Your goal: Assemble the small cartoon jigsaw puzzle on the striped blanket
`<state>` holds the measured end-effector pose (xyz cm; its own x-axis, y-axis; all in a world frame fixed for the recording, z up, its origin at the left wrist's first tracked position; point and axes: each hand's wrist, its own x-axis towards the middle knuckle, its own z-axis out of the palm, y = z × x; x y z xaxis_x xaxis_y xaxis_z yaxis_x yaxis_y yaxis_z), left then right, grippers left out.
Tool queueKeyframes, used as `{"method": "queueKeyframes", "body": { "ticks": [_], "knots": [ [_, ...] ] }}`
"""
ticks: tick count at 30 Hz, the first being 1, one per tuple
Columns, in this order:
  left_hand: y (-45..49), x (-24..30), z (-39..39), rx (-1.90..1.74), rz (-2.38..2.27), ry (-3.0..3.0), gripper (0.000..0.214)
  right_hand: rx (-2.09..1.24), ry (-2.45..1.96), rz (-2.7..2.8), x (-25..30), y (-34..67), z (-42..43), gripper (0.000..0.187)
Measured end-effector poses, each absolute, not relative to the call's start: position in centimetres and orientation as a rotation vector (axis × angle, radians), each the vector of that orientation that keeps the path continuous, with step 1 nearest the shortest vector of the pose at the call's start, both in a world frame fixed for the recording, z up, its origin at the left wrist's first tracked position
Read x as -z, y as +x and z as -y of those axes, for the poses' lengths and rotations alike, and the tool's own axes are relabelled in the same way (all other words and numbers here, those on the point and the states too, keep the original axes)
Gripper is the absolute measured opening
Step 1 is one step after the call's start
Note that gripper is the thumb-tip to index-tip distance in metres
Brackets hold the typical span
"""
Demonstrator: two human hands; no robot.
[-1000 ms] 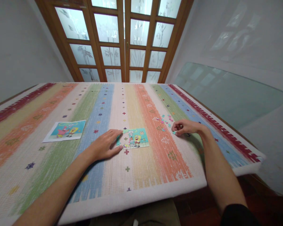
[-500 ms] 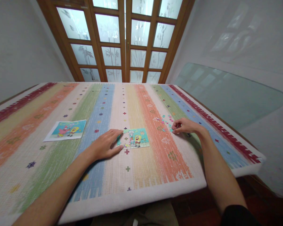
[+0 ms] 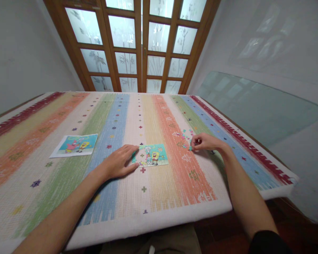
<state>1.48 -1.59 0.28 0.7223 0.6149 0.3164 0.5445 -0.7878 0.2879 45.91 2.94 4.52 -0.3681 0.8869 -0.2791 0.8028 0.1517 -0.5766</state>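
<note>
A partly assembled jigsaw puzzle (image 3: pixel 155 157) with cartoon figures on a teal background lies on the striped tablecloth. Pale cloth shows through a gap on its left side. My left hand (image 3: pixel 122 161) rests flat at the puzzle's left edge, thumb and fingers apart, with the fingertips touching it. To the right, my right hand (image 3: pixel 206 141) pinches a small teal puzzle piece (image 3: pixel 190 148) between thumb and fingers, low over the cloth. Several loose puzzle pieces (image 3: pixel 184 135) in teal and pink lie scattered just beyond and left of that hand.
A printed reference picture (image 3: pixel 74 145) on white paper lies at the left. The striped tablecloth (image 3: pixel 159 197) covers the whole table, its front edge close to me. Wooden doors with glass panes (image 3: pixel 122 63) stand behind the table, and a wall (image 3: pixel 281 53) runs along the right.
My right hand has moved slightly left, bringing the teal piece at its fingertips a little away from the loose pieces. My left hand stays on the puzzle.
</note>
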Motion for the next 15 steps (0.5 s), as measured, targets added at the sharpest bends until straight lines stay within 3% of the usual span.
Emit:
{"method": "queueKeyframes", "body": {
  "ticks": [15],
  "knots": [
    [1.4,-0.4,1.6,-0.587,-0.932,2.766,0.046,-1.219,-1.487,2.324,-4.0,43.7,-2.6,0.019]
  ]
}}
